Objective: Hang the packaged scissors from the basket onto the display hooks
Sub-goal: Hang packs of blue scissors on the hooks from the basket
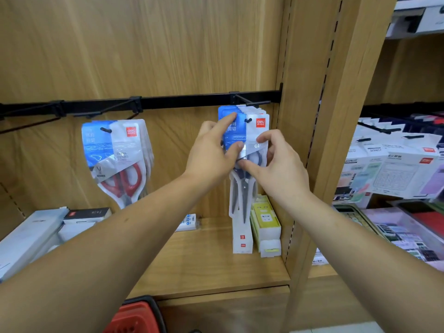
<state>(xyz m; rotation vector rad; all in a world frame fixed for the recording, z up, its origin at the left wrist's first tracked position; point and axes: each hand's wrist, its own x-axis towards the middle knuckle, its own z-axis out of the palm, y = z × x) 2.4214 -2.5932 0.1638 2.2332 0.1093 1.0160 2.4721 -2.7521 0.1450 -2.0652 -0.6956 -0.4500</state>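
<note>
The person's left hand (211,152) and right hand (276,164) meet on the front blue-and-white plastic pack of dark-handled scissors (245,140), which hangs with a stack of like packs from the black wire display hook (249,102) near the right end of the black metal rail (168,103). The left fingers (230,118) pinch the pack's upper left edge, thumb on the front; the right fingers (266,137) grip its right side, thumb pressed under the handles. Held from both sides, the pack likely stays flat and square so its hanging hole rides along the hook; the hook tip already shows through the hole, so the pack seems threaded and is probably being seated or straightened.

The pack is a glossy pouch, blue at the left, white at the right with a red logo, clear below, where pointed blades hang down. A second stack with red-handled scissors (120,159) hangs from a hook further left. The red plastic basket (137,316) sits at the bottom edge below the wooden shelf (204,260).
</note>
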